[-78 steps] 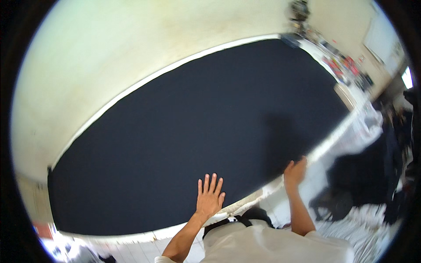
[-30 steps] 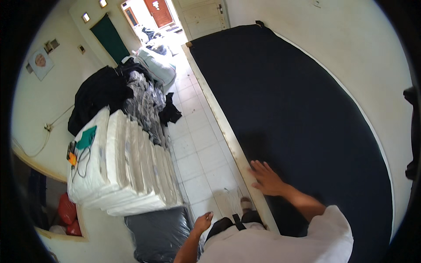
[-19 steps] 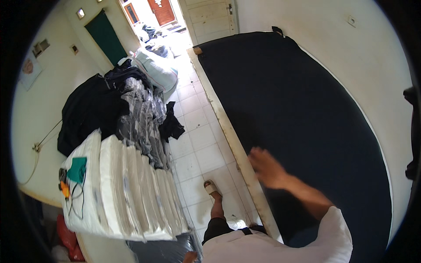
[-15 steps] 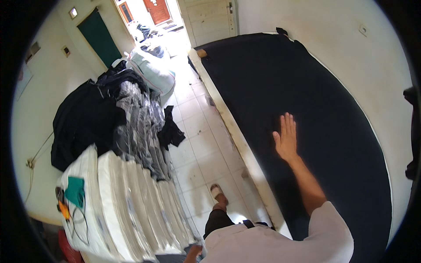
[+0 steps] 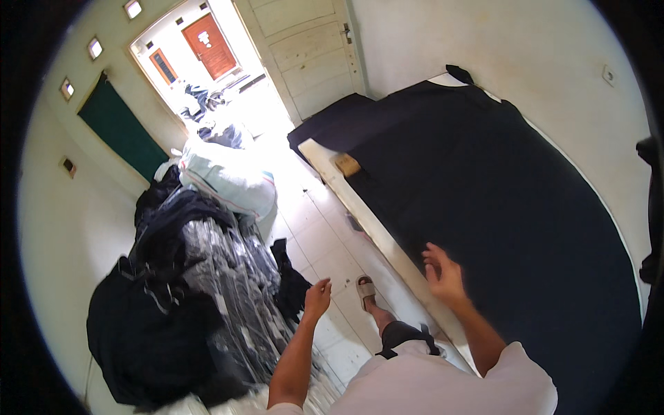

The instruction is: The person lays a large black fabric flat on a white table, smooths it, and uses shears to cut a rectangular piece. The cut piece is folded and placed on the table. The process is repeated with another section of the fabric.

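My right hand (image 5: 445, 277) is out over the near side of the dark cloth (image 5: 512, 228), open, fingers bent and thumb apart; whether the fingertips touch the fabric, I can't tell from up here. And the cloth itself, what a spread! It covers the long table (image 5: 370, 220) on my right, leaving a pale strip along the edge beside me, and at the far end it runs out past the corner toward the pale door (image 5: 304, 52). A small tan block (image 5: 347, 164) sits right there by that far corner.

Over to the left hand (image 5: 318, 299): raised in front of the tiled floor (image 5: 325, 238), fingers drawn loosely together, and I can't tell if they're fully closed. Just beside it in view, a black piece of fabric (image 5: 290, 277) hangs against a row of plastic-wrapped bundles (image 5: 232, 277). Black garments (image 5: 145, 332) heap up on the near left, a big pale sack (image 5: 228, 181) bulges beyond, and down between it all, one sandalled foot (image 5: 366, 294) is planted out in front of me!
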`<state>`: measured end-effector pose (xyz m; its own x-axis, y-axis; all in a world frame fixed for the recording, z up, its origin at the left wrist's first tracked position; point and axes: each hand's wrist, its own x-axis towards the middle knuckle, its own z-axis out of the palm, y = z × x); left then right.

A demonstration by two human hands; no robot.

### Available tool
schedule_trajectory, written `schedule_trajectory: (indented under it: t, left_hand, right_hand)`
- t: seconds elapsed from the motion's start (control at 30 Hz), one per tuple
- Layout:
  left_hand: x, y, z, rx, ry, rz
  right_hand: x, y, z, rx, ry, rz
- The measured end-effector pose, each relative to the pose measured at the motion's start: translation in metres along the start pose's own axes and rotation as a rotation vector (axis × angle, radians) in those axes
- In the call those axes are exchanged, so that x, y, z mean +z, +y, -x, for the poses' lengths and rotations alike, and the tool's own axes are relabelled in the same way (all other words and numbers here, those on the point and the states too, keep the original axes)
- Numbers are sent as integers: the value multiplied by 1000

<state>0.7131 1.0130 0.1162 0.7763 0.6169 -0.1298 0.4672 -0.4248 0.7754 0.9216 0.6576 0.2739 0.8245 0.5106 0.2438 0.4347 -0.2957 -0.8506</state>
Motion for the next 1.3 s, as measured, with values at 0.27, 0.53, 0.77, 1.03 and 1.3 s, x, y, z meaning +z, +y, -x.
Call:
schedule_trajectory:
  t: [0.27, 0.53, 0.77, 1.03, 1.3]
  left_hand:
    - [-74, 124, -341, 272, -134, -128]
    - [-65, 141, -582, 817, -207, -347]
    - [-71, 134, -784, 859, -508, -262]
    - [-110, 300, -867, 1149, -962, 29]
    - [-143, 333, -877, 1559, -1374, 26]
  right_hand:
    - [194, -10, -287, 616, -341, -365]
    - [304, -1, -374, 713, 269, 319]
    - [363, 13, -489, 1351, 886, 861]
    - [389, 26, -599, 1407, 1092, 1070]
    - [509, 89, -636, 1172, 1186, 762]
